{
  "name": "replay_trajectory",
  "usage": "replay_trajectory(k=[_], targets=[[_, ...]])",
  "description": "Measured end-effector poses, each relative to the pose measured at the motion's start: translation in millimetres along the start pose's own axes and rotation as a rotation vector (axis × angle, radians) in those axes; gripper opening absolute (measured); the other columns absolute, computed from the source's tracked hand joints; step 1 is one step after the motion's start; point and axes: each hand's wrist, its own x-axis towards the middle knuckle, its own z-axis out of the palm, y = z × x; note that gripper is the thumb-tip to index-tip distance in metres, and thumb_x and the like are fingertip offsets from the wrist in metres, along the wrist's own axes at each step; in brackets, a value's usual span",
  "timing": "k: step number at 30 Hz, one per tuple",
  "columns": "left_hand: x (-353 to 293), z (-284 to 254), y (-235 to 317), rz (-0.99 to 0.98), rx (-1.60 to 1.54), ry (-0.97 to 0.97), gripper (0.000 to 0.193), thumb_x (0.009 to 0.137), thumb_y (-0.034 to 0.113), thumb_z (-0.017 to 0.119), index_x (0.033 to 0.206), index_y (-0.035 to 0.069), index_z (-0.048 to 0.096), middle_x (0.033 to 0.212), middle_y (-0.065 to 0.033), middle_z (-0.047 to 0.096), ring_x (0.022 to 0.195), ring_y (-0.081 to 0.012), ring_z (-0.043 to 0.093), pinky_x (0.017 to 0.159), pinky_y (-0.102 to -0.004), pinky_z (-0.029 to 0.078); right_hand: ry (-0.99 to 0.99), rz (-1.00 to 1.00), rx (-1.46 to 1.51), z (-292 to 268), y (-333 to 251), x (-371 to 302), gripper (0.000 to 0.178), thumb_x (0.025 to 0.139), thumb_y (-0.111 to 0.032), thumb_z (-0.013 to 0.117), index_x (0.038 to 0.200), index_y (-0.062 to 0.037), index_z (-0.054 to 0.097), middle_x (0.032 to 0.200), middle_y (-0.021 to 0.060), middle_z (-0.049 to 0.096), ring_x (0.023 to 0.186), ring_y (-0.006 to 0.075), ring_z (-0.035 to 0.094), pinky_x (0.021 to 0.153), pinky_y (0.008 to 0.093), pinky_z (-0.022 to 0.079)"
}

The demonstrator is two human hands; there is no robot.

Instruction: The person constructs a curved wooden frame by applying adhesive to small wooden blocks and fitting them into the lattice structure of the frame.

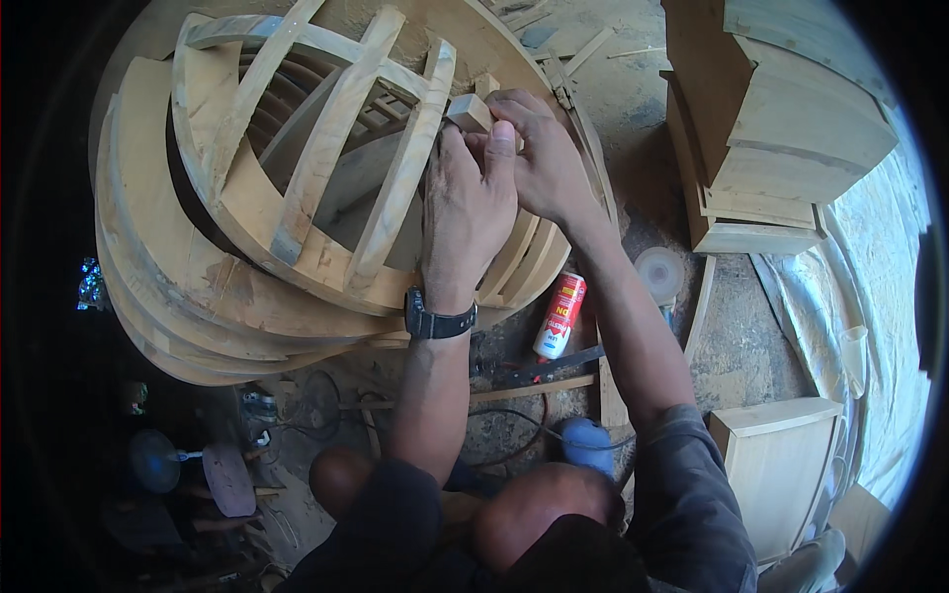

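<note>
A small squared wooden block (pixel 467 113) sits at my fingertips, against the right side of a curved wooden frame (pixel 297 252). My left hand (pixel 467 212) is closed, its thumb pointing up just below the block and its fingers curled at the block's lower end. Close beside it, my right hand (pixel 542 158) is bent around the block's right side, fingers closed. The fingertips of both hands are partly hidden behind the knuckles. Just left of my hands runs a pale slat (pixel 405 173), one of several crossing the frame's opening.
A red and white bottle (pixel 560 316) lies on the floor below the frame. Wooden drawer-like cabinets (pixel 791 128) stand at the right, with a flat panel box (pixel 776 474) nearer me. A blue rounded object (pixel 587 445), cables and wood strips lie around the floor.
</note>
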Motion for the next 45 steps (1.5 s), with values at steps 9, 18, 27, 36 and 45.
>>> replay_trajectory(k=[9, 18, 27, 36, 45], targets=[[24.9, 5.3, -6.9, -0.081, -0.081, 0.086, 0.049, 0.101, 0.035, 0.046, 0.117, -0.011, 0.051, 0.109, -0.0327, 0.060, 0.106, -0.0452, 0.059, 0.091, -0.0481, 0.045, -0.118, -0.061, -0.025, 1.9, 10.5, 23.2, 0.029, 0.085, -0.020, 0.062, 0.102, 0.0027, 0.068, 0.105, 0.0161, 0.066, 0.107, 0.0350, 0.055, 0.096, 0.0404, 0.045], [32.1, 31.2, -18.6, 0.013, 0.049, 0.302, 0.037, 0.098, 0.023, 0.050, 0.112, -0.012, 0.051, 0.104, -0.0329, 0.060, 0.097, -0.0467, 0.060, 0.085, -0.0492, 0.045, -0.540, -0.072, 0.174, -32.0, 48.4, 56.0, 0.036, 0.094, -0.030, 0.058, 0.116, -0.0028, 0.068, 0.113, 0.0136, 0.068, 0.102, 0.0285, 0.060, 0.097, 0.0378, 0.045], [23.6, 33.0, -4.8, 0.017, 0.090, 0.397, 0.037, 0.097, 0.024, 0.051, 0.090, -0.010, 0.061, 0.080, -0.0251, 0.066, 0.079, -0.0397, 0.064, 0.073, -0.0463, 0.047, -0.907, 0.075, 0.208, -35.9, 46.8, 82.8, 0.051, 0.099, -0.049, 0.050, 0.120, -0.0043, 0.064, 0.112, 0.0092, 0.065, 0.097, 0.0229, 0.059, 0.093, 0.0376, 0.046], [17.9, 25.3, -5.2, -0.037, 0.054, 0.307, 0.034, 0.096, 0.024, 0.055, 0.096, -0.010, 0.061, 0.088, -0.0235, 0.068, 0.084, -0.0343, 0.067, 0.077, -0.0438, 0.048, -0.797, 0.028, 0.299, -23.4, 57.3, 73.4, 0.045, 0.100, -0.044, 0.052, 0.111, -0.0035, 0.067, 0.095, 0.0075, 0.065, 0.097, 0.0212, 0.058, 0.091, 0.0358, 0.045], [15.5, 18.1, -5.3, -0.071, 0.065, 0.199, 0.043, 0.095, 0.033, 0.057, 0.107, -0.009, 0.061, 0.102, -0.0269, 0.067, 0.097, -0.0365, 0.067, 0.084, -0.0450, 0.050, -0.668, 0.203, 0.325, -20.4, 24.3, 70.3, 0.045, 0.102, -0.045, 0.049, 0.112, -0.0053, 0.069, 0.090, 0.0034, 0.067, 0.085, 0.0137, 0.059, 0.084, 0.0320, 0.046]])
